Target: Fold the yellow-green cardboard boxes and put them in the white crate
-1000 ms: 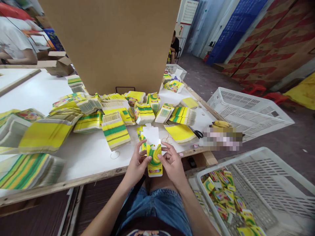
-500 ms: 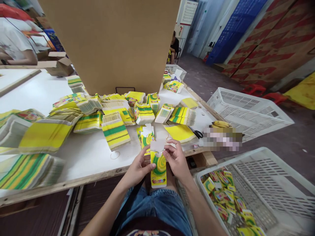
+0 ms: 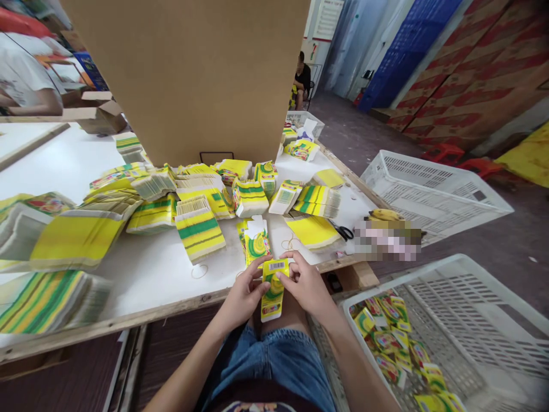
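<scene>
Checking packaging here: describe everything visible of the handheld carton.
The carton looks like thin card, mostly yellow, with green swirls, a barcode at the far end and a logo near the white near end. It slants above the lap, held between the left hand and right hand, fingers touching its face. Any contents are hidden.

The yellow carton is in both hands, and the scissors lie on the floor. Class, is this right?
One slip: the scissors lie on the white table, as the head view shows. The yellow carton is in the left hand and right hand.

Carton stacks (image 3: 200,229) block the fingers (image 3: 287,281) ahead, not above.
</scene>
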`<state>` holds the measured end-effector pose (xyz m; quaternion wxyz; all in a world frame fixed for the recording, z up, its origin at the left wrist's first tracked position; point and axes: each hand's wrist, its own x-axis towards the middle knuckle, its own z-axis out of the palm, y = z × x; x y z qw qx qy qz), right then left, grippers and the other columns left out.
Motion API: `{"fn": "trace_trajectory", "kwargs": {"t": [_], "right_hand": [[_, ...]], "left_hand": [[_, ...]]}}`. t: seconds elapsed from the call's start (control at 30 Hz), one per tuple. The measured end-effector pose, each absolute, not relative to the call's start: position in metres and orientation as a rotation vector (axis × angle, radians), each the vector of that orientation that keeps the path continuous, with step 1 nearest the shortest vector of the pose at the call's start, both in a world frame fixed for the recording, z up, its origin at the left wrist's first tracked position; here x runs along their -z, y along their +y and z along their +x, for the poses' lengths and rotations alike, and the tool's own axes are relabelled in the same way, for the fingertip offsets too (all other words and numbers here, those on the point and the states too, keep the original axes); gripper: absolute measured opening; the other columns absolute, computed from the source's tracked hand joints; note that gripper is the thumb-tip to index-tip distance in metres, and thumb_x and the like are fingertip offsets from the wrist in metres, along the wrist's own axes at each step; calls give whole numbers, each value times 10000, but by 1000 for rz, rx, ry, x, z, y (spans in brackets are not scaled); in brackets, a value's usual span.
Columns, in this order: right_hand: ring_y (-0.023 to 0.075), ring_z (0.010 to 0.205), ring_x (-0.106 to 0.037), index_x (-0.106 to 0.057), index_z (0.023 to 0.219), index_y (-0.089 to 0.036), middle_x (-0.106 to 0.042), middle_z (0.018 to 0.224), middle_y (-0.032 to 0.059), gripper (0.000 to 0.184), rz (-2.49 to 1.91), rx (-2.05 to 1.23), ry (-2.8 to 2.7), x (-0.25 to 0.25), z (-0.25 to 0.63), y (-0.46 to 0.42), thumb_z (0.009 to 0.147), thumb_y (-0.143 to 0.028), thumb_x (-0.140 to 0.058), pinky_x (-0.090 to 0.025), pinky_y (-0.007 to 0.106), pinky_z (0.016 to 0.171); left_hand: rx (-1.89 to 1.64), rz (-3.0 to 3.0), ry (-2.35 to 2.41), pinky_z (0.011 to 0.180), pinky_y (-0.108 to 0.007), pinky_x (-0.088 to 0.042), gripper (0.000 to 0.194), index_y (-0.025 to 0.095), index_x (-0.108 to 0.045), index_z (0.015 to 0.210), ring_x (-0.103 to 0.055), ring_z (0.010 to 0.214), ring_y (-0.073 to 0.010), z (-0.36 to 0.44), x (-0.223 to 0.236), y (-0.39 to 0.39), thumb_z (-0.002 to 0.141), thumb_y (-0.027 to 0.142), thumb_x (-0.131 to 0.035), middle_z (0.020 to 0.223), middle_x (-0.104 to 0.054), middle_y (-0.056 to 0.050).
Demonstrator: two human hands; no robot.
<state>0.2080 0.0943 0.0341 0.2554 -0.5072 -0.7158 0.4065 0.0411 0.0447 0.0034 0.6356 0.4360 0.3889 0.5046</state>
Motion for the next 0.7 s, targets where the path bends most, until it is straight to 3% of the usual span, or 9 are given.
{"fn": "trace_trajectory", "kwargs": {"t": [0.23, 0.5, 0.7], "right_hand": [[121, 506, -415, -507, 1139, -209, -381, 538, -111, 323, -1284, -1159, -1905, -28, 201, 86, 832, -285, -575, -312, 216, 524], [112, 476, -386, -511, 1077, -208, -338, 513, -124, 274, -1356, -1054, -1934, -30, 204, 89, 808, -236, -557, -284, 215, 516], [123, 482, -401, -508, 1088, -220, -332, 514, -118, 274, -1350, -1005, -1966, -31, 201, 90, 817, -239, -544, -296, 221, 524]], "left_hand": [[-1211, 843, 827, 804, -329, -530, 519, 255, -480, 1308, -683, 947, -233, 39, 2, 45, 828, 253, -680, 1186, -666, -109], [-1157, 914, 896, 874, -328, -507, 548, 257, -465, 1362, -646, 1062, -245, 39, -2, 46, 847, 255, -650, 1249, -640, -114], [-1173, 917, 906, 857, -322, -515, 545, 268, -472, 1355, -660, 1023, -235, 39, -3, 47, 841, 273, -655, 1252, -640, -112]]}}
